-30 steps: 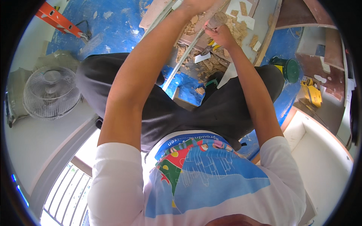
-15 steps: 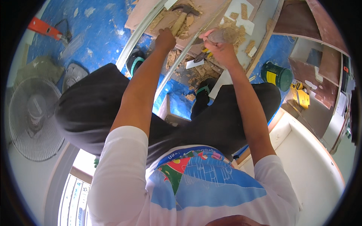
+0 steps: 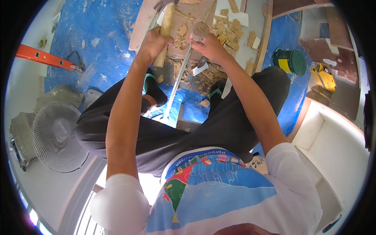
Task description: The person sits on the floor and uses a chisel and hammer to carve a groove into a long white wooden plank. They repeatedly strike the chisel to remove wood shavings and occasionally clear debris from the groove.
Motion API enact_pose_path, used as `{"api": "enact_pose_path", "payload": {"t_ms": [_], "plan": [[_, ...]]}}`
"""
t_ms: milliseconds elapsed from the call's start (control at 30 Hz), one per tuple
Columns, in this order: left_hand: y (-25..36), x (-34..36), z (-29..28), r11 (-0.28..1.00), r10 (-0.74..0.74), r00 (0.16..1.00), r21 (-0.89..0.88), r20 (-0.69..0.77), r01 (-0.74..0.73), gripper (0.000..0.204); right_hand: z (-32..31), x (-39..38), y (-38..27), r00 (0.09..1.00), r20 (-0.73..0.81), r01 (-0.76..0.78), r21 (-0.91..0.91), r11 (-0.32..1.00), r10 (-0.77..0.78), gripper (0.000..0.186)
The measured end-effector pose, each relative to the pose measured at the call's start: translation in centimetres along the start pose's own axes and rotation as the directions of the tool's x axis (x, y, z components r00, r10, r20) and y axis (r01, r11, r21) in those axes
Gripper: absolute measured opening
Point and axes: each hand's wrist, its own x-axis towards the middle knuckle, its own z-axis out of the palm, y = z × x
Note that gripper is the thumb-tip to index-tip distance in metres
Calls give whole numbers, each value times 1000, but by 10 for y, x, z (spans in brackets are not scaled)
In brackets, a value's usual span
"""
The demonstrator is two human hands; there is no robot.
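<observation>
My left hand point(image 3: 154, 44) is closed around the wooden handle of a claw hammer point(image 3: 168, 19), whose metal head points away from me at the top edge. In my right hand point(image 3: 212, 47) is a thick, round-ended wooden piece point(image 3: 201, 30), held over the far end of a long, thin pale strip point(image 3: 179, 76). Its lower part is hidden by my fingers, so I cannot tell if it is a tool handle. Pliers with yellow grips point(image 3: 202, 62) lie partly covered below my right hand, beside a small white piece point(image 3: 200, 69).
Broken chipboard bits point(image 3: 231, 33) litter the board ahead. Blue sheeting point(image 3: 98, 27) covers the floor. A dark green bucket point(image 3: 291, 62) stands at right, near a yellow packet point(image 3: 326, 80). To the left are a fan point(image 3: 60, 135) and an orange ladder-like rail point(image 3: 49, 58).
The hammer, which lay on the board under my left hand, is now lifted and brought nearer. My right hand has moved left with the wooden piece, turning its round end toward me.
</observation>
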Motion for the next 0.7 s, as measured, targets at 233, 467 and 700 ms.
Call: {"api": "enact_pose_path", "payload": {"t_ms": [233,467,700], "plan": [[128,-171,-10,962,248,964,-90,-97,-257,39,8,4,23,998,-66,12,-95,995,-18,37],[79,-178,27,854,512,821,247,-253,-457,52,10,17,20,999,-36,-4,-188,982,-2,39],[108,-178,21,844,495,844,344,-205,-412,52,8,11,0,997,-79,15,-156,988,-28,47]]}}
